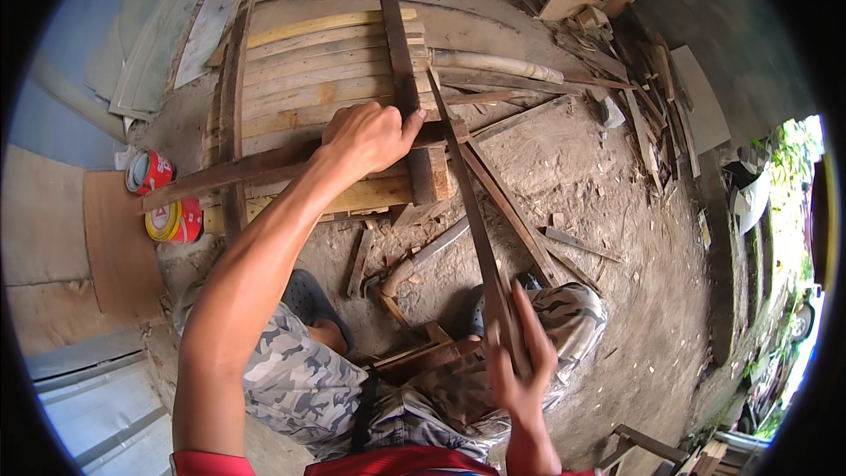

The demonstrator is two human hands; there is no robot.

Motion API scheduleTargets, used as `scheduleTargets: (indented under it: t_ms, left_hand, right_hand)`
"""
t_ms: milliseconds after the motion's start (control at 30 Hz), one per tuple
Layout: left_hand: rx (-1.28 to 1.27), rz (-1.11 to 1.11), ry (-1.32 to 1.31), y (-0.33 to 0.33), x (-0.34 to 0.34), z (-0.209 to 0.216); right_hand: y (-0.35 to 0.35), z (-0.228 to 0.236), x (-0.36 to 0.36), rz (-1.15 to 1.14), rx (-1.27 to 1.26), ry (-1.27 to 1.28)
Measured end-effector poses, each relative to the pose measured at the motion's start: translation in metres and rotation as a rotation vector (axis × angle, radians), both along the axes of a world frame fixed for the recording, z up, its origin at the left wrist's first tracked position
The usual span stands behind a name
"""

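My left hand (368, 137) is closed over a dark wooden strip (273, 163), pressing it down where it crosses a long dark board (397, 44). My right hand (522, 348) grips the rear of a long handsaw (480, 229), its fingers stretched along the side and the handle mostly hidden. The saw's narrow blade reaches forward and left, crossing beside the strip's right end, close to my left thumb; whether the teeth are in the wood I cannot tell. Pale wooden slats (317, 79) lie side by side beneath the strip. Another dark board (233, 115) crosses them on the left.
Two red cans (183, 220) stand at the left. On the dirt floor between my feet lies a bladed tool (436, 242) with a wooden handle. Scrap boards (652, 123) and offcuts are heaped at the far right; glass-like sheets (145, 62) lean at the far left.
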State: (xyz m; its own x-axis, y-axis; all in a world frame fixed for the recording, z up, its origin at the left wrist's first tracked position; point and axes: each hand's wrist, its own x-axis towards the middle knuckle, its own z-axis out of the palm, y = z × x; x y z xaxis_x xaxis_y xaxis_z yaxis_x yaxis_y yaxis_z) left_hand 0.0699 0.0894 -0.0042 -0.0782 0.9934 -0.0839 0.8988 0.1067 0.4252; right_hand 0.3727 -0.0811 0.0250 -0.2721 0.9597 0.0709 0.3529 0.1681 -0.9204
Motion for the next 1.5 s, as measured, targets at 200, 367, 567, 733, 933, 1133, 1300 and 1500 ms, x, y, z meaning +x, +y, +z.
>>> scheduleTargets:
  t_ms: [200, 367, 567, 733, 933, 1133, 1300, 1500]
  left_hand:
    - [0.006, 0.034, 0.054, -0.001, 0.000, 0.003]
    - [-0.025, 0.065, 0.032, -0.005, 0.000, 0.003]
    - [-0.074, 0.017, -0.013, -0.002, 0.002, 0.005]
    - [0.087, 0.034, 0.052, 0.002, -0.003, -0.006]
    - [0.078, 0.041, 0.047, -0.003, -0.006, -0.010]
    - [0.007, -0.023, 0.005, 0.003, -0.003, -0.004]
    - [-0.047, 0.026, 0.057, 0.008, -0.005, -0.006]
    - [0.026, 0.028, 0.091, 0.003, -0.008, -0.006]
  right_hand:
    - [0.076, -0.024, -0.068, -0.050, -0.109, 0.202]
    - [-0.024, -0.006, 0.004, 0.028, 0.108, -0.025]
    - [-0.001, 0.000, -0.014, -0.004, 0.038, -0.002]
    - [0.082, -0.014, -0.073, 0.001, -0.062, 0.148]
    - [-0.034, -0.011, 0.009, 0.031, 0.082, -0.025]
    - [-0.009, -0.012, 0.000, 0.003, 0.061, -0.013]
    - [0.085, 0.001, -0.080, 0.012, -0.115, 0.169]
    - [-0.041, 0.008, 0.008, 0.014, -0.091, 0.022]
